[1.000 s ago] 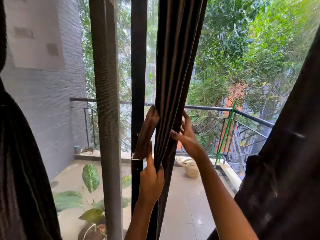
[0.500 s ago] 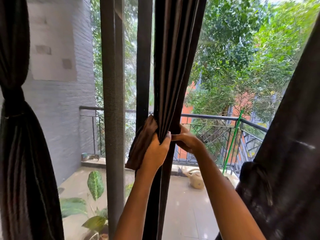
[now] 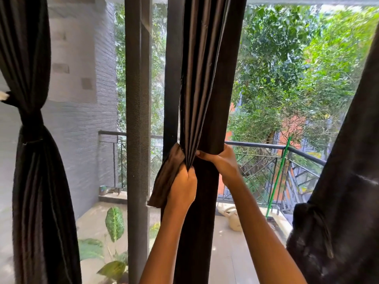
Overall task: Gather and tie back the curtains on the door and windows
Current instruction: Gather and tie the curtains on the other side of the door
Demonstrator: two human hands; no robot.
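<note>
Middle curtain [image 3: 202, 89]: dark, gathered into a narrow bundle at the centre of my view, in front of the door frame [image 3: 137, 119]. My read on the left hand [image 3: 183, 187]: it fists the pleats from below at the cinch point, fingers curled tight. The brown tie strip [image 3: 166, 181] starts at that cinch and hangs down along the hand's left side, touching it. I cannot tell if it sits inside the grip or passes round the back.

Right hand [image 3: 222, 162]: wrapped round the bundle from the right, just above the left hand, thumb across the front, fingers curled behind.

Left curtain [image 3: 34, 181]: far left, cinched at its waist. Right curtain [image 3: 352, 160]: far right, bunched low.

Outside: balcony railing [image 3: 266, 144], green pole [image 3: 279, 177] leaning at it, watering can [image 3: 233, 221] on the tiles, plant [image 3: 114, 223] at lower left.
</note>
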